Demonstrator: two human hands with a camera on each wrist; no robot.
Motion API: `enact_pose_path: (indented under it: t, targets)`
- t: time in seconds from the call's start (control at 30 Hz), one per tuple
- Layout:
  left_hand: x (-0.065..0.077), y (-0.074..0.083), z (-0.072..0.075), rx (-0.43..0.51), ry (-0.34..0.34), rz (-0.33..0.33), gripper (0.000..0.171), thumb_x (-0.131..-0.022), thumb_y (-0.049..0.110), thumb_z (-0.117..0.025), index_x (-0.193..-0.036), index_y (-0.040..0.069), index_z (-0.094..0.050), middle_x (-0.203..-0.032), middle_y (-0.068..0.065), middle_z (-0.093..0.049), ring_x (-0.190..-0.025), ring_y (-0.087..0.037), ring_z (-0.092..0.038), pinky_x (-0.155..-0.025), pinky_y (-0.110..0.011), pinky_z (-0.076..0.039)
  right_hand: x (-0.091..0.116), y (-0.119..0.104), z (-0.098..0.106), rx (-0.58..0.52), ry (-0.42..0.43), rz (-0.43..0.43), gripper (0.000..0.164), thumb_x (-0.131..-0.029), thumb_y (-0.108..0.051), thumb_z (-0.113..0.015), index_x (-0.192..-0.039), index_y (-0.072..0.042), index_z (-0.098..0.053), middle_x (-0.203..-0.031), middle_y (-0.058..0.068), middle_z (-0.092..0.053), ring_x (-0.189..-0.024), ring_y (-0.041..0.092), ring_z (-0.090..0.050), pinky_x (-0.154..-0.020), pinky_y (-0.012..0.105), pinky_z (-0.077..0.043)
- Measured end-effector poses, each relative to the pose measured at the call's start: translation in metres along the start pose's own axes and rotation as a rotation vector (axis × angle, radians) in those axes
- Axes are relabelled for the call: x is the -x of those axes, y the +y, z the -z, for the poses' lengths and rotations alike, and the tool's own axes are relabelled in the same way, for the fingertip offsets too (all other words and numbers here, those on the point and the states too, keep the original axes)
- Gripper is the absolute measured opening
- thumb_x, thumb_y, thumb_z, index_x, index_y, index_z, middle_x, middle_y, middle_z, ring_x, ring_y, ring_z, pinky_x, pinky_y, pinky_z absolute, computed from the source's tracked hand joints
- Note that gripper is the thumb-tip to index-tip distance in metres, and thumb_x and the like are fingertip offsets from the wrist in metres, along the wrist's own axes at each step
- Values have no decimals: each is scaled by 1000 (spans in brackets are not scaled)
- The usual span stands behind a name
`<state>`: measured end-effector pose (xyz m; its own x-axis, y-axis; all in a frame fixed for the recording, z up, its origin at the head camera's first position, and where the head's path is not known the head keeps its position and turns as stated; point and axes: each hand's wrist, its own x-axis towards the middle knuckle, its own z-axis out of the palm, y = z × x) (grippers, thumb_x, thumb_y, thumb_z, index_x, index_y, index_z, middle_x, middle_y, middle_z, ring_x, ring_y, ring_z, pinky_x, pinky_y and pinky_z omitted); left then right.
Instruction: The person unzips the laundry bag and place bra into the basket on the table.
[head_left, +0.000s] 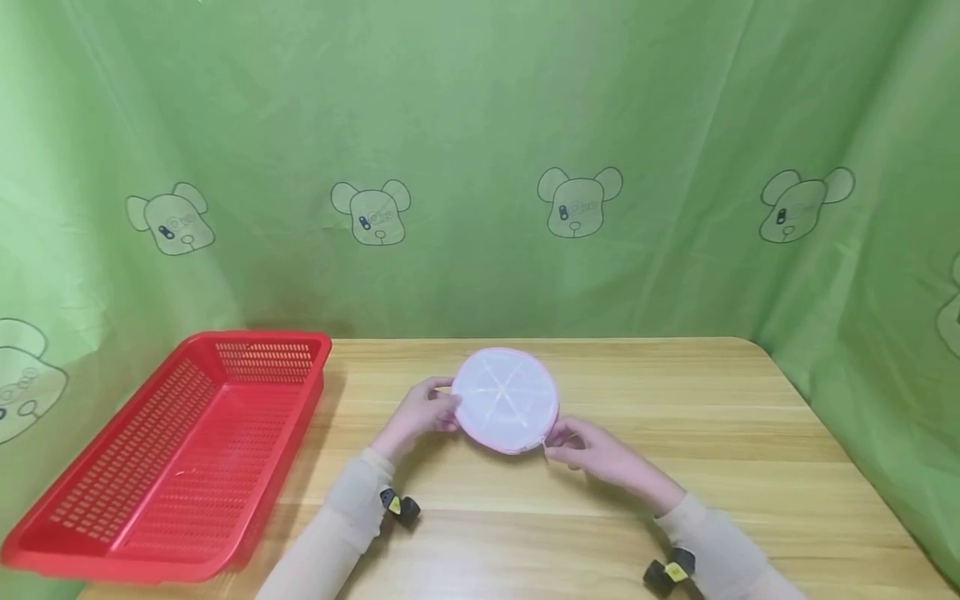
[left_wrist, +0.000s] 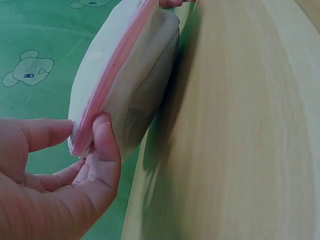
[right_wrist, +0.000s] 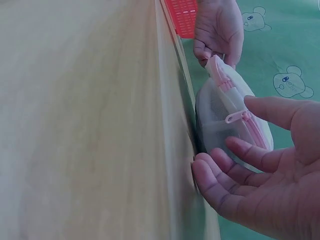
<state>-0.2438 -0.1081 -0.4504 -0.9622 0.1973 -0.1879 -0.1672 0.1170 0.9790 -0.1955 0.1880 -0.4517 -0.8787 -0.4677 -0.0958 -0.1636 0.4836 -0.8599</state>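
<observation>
A round white mesh laundry bag (head_left: 504, 400) with a pink zipper (left_wrist: 107, 80) is tilted up over the wooden table, its pale face with seams like spokes turned to the head view. My left hand (head_left: 422, 410) pinches its left edge, thumb and forefinger on either side of the zipper band. At the lower right edge is my right hand (head_left: 596, 452), thumb and forefinger around the rim beside the pink zipper pull (right_wrist: 236, 117). In the right wrist view the other fingers curve loosely below the bag.
A red plastic basket (head_left: 325, 354) with slotted walls stands on the left of the wooden table (head_left: 675, 383). Green curtain (head_left: 480, 100) printed with bear heads hangs behind and at both sides. Both wrists wear small black devices over the pale sleeves (head_left: 352, 500).
</observation>
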Motion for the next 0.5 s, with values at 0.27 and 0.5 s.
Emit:
enact_pose_path:
  t: [0.27, 0.5]
  targets:
    - [1, 0, -1, 16, -15, 1, 51, -91, 7, -60, -139, -4, -44, -88, -9, -62, -67, -13, -62, -65, -26, -60, -1, 0, -4, 28, -35, -6, 24, -94, -25, -63, -102, -3, -61, -101, 10, -64, -79, 20, -58, -66, 29, -56]
    - [3, 2, -3, 19, -42, 8, 53, -92, 7, -59, -141, -4, -41, -88, -9, -62, -68, -14, -63, -65, -25, -60, 0, 1, -5, -24, -33, -28, 24, -96, -24, -59, -97, 0, -61, -97, 15, -66, -80, 19, -61, -69, 31, -57]
